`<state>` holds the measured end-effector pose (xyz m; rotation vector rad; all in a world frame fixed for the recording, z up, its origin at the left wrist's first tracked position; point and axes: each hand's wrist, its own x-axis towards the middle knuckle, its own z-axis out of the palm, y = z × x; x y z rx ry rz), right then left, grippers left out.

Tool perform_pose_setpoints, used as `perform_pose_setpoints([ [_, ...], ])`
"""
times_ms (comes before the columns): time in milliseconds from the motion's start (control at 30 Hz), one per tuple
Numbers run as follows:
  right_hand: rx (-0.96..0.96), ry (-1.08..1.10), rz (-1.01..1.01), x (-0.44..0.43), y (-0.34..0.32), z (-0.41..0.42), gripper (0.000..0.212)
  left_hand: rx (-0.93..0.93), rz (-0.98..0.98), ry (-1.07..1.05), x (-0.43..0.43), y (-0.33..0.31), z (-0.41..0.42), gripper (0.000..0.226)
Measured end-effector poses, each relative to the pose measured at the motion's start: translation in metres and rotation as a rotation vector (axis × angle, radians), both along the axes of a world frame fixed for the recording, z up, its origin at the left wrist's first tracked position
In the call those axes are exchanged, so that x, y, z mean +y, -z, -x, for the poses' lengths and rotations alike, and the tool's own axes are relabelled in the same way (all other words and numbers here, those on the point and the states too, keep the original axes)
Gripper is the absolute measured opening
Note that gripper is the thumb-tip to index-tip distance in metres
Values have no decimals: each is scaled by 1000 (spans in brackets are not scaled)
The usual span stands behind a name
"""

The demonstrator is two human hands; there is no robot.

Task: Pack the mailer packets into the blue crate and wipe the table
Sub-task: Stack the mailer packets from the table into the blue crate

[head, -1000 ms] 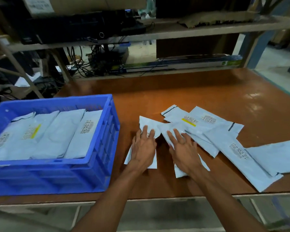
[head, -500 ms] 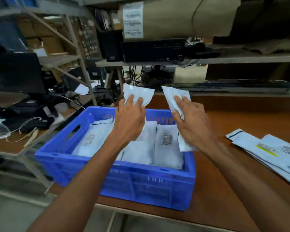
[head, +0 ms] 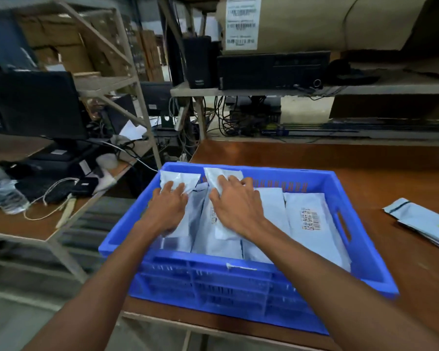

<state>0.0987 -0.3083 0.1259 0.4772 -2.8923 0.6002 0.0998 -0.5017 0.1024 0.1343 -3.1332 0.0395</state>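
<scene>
The blue crate [head: 289, 171] stands at the left end of the brown table [head: 365, 158], and several pale mailer packets [head: 309, 224] lie side by side in it. Both of my hands are down inside the crate at its far left. My left hand [head: 167, 209] holds one packet [head: 181, 177] and my right hand [head: 238, 206] holds another packet [head: 214, 174], each laid on the packets below. More loose packets [head: 421, 219] lie on the table at the right edge of the view.
A lower side desk [head: 15, 224] with a black monitor [head: 36, 105], keyboard and loose cables stands to the left of the crate. Behind the table a shelf carries a black computer case [head: 274, 70] and a big cardboard roll.
Both hands picked a packet each off the table, carried them left over the crate, and have now lowered them into it. My view turned left with them.
</scene>
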Motion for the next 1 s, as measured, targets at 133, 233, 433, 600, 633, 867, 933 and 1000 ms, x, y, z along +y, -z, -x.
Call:
perform_pose_setpoints([
  [133, -249, -36, -153, -20, 14, 18, 68, -230, 62, 129, -8, 6, 9, 49],
  [233, -180, -156, -290, -14, 27, 29, 65, -326, 127, 175, -13, 8, 11, 51],
  [433, -304, -200, -389, -10, 59, 36, 68, -423, -59, 121, -24, 12, 15, 62],
  [600, -355, -225, -386, -14, 62, 36, 68, -407, -29, 132, -24, 9, 12, 59],
  [633, -351, -231, -385, -13, 61, 35, 68, -397, -12, 132, -24, 9, 12, 59],
  [867, 12, -187, -101, 43, -7, 34, 50, 76, -133, 122, 12, -17, 36, 65],
  [933, 160, -130, -51, 85, -32, 37, 40, 206, -229, 226, 62, -40, 34, 54],
  [1000, 168, -11, 18, 139, -45, 41, 34, 271, -301, 337, 121, -53, 35, 48],
])
